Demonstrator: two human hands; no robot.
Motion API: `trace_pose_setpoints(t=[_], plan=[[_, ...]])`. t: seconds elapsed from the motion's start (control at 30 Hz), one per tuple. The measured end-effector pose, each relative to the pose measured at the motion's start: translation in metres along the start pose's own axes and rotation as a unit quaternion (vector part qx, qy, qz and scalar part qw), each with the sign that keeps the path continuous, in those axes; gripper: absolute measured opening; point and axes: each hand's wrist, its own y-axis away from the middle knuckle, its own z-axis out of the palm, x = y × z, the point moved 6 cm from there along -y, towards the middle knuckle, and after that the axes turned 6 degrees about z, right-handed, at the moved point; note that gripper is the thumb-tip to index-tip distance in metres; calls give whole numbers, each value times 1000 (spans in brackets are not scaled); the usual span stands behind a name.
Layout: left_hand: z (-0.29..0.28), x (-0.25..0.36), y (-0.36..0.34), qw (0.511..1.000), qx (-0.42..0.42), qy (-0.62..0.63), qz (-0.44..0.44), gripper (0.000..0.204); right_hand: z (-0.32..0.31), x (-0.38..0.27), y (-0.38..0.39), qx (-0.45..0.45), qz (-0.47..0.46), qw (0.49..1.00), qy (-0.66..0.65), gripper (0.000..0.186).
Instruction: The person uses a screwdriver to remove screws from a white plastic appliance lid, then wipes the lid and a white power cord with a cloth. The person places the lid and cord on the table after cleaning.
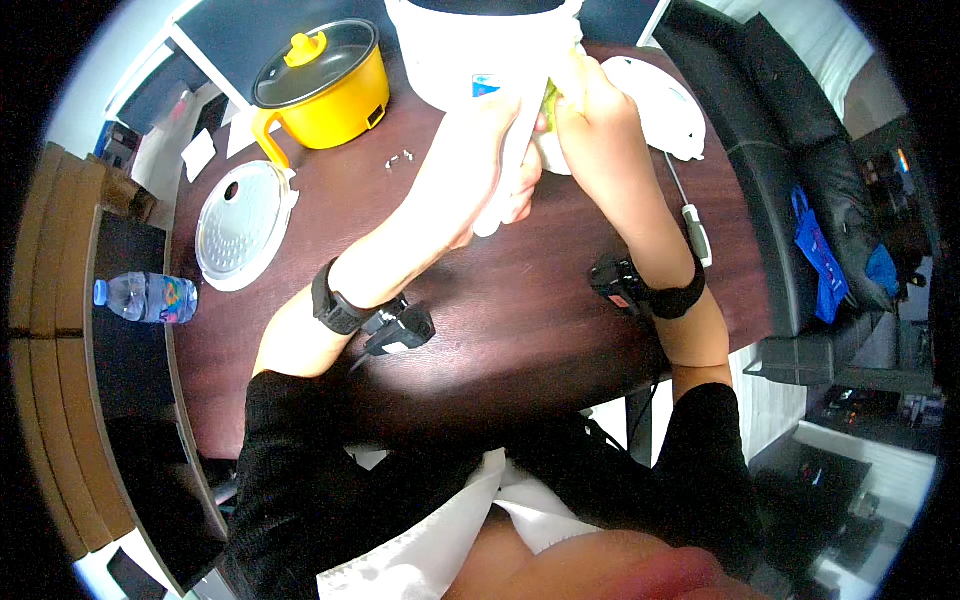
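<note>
A large white pot (440, 50) with a dark inside stands at the far middle of the table. My left hand (490, 130) is wrapped round a long white handle (518, 140) that slants toward me in front of the pot. Whether the handle is joined to the pot cannot be made out. My right hand (598, 95) is closed at the handle's upper part, its fingers pinched by a small yellow-green thing (550, 103), whose kind is unclear. Glare and the hands hide the fingertips. A black strap with a small device sits on each wrist.
On the brown table (520, 310) are a yellow pot (330, 105) with a glass lid, a white perforated lid (245, 225), small metal pieces (400, 158), a white rounded cover (655, 108) and a screwdriver (697, 235). A water bottle (150, 298) lies left; a black sofa (770, 170) stands right.
</note>
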Motion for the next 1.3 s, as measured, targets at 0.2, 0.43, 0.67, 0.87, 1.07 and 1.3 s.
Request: trace_pose_setpoints(t=[0.2,0.43,0.67,0.87,1.07,1.3], plan=[[-15,1,-14,999,-2,42,3,38,5,-30,26,-88,-2,992,-87,30],[-15,-6,-12,999,17,29,-5,38,7,-15,11,-64,44,996,-43,30],[-26,4,-11,998,42,-4,45,41,9,-41,29,-116,0,988,-102,33],[-19,-1,-7,997,45,45,39,39,14,-14,16,-110,72,976,-174,33],[-28,9,-5,994,86,-13,63,39,6,-31,29,-174,11,972,-159,30],[-31,15,-8,997,43,-32,58,37,-37,3,5,-186,224,906,-307,34]])
